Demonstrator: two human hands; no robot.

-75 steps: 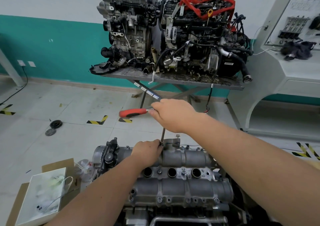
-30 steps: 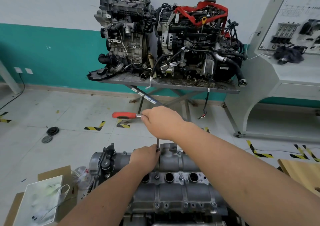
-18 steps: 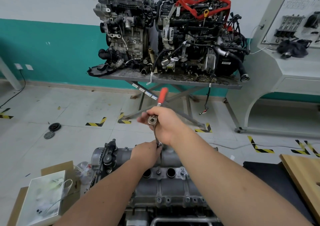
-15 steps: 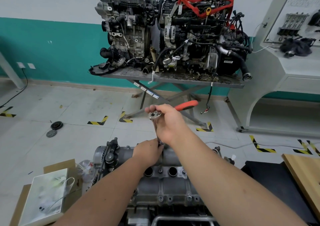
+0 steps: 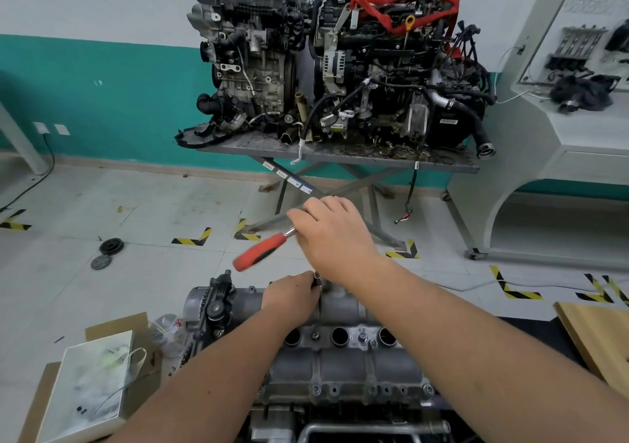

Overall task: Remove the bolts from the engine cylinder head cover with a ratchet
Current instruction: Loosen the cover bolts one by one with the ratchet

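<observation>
The grey cylinder head cover (image 5: 343, 361) lies in front of me with three round plug holes and several bolts along its flanges. My right hand (image 5: 335, 235) grips the head of a ratchet (image 5: 260, 251), and its red handle points down-left. A thin extension bar (image 5: 318, 278) drops from the ratchet to the cover's far edge. My left hand (image 5: 292, 294) pinches the lower end of that bar where it meets the cover. The bolt under the socket is hidden by my fingers.
A cardboard box with a white bag (image 5: 88, 388) sits on the floor at my left. Two engines (image 5: 337, 65) stand on a metal table beyond. A white training console (image 5: 561, 156) is at the right, a wooden board (image 5: 599, 333) near right. Two dark discs (image 5: 106, 253) lie on the floor.
The red handle has spun around: from pointing left, then up, then right, it now points down-left. My left hand has stayed on the extension bar at the cover.
</observation>
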